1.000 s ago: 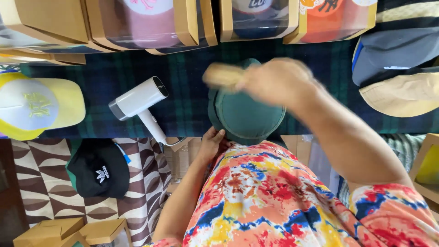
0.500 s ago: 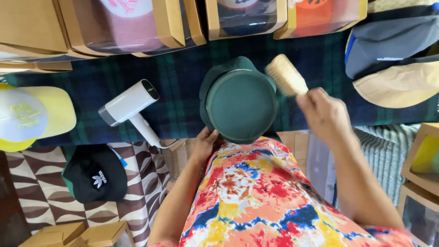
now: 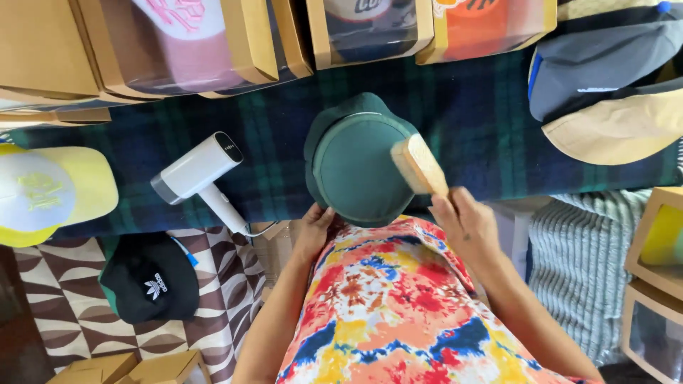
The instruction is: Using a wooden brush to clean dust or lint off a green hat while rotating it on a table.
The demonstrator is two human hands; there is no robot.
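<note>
A dark green cap (image 3: 356, 163) lies on the plaid cloth (image 3: 484, 121) in front of me, its crown towards me. My left hand (image 3: 313, 226) holds the cap's near left edge. My right hand (image 3: 466, 222) grips a wooden brush (image 3: 418, 165), whose head rests against the cap's right side.
A white handheld steamer (image 3: 199, 172) lies left of the cap. A yellow and white cap (image 3: 50, 192) sits at far left, a black cap (image 3: 151, 279) on the patterned floor. Boxed caps (image 3: 213, 43) line the back; grey and tan caps (image 3: 612, 92) lie at right.
My right hand has swung the brush from above the cap out to the right, then back down against the cap's right side. My left hand stays on the cap's edge.
</note>
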